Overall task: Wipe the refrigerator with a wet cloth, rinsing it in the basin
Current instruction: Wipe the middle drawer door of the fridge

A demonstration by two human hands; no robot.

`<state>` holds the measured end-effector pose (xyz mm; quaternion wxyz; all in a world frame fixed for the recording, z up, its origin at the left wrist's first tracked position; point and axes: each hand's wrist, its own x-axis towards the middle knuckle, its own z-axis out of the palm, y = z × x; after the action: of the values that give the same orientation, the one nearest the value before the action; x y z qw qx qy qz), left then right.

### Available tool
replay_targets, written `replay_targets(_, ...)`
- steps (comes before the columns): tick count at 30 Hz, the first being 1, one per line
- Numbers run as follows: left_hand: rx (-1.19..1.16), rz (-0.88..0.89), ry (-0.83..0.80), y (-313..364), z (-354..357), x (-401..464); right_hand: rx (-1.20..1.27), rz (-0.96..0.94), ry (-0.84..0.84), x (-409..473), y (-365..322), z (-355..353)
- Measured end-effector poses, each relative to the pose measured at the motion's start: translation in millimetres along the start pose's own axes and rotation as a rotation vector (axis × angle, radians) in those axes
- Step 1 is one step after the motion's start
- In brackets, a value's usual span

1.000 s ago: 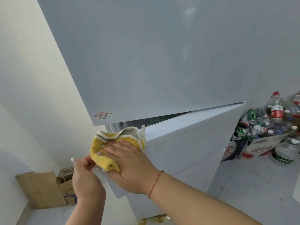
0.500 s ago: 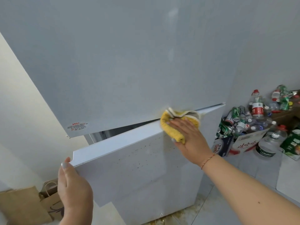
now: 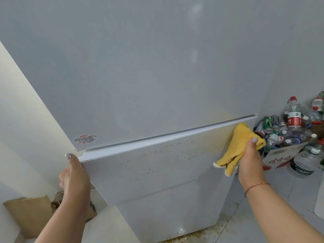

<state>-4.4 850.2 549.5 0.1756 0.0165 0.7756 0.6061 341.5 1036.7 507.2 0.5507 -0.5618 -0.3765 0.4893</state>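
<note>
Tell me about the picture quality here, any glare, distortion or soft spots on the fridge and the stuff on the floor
Head view: pale glare streaks on the upper fridge door; wide-angle bending slants the wall edge and the lower door; lighting soft and even, no hard shadows; brown specks on the lower door read clearly; bottles fairly sharp, the door sticker too blurred to read.

The refrigerator runs off the top edge, so its full height can't be seen. The sticker on the upper door has red print that's way too small and blurry to read. Most of the left hand fingers sit behind the lower door edge, only the thumb shows. The right hand covers part of the yellow cloth. The cardboard box of bottles is cut off at the right edge, and the paper bag is partly behind the left forearm.
</note>
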Motion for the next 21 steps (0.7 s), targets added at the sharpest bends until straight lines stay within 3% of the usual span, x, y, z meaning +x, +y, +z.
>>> replay_targets(4,-0.082,0.056,-0.127,8.3,7.4,-2.8,0.118,0.073,0.018,-1.5,10.8,16.4)
replay_targets(8,-0.106,0.097,-0.14,4.1,5.6,-8.4,0.056,-0.088,0.025,-2.6,15.9,32.1)
replay_targets(13,-0.133,0.149,-0.143,-1.4,-1.3,-5.9,-0.038,-0.426,0.066,-1.6,28.5,61.0)
replay_targets(21,-0.147,0.184,-0.172,-7.3,-12.8,2.5,-0.329,-0.723,0.026,-49.8,62.3,128.4)
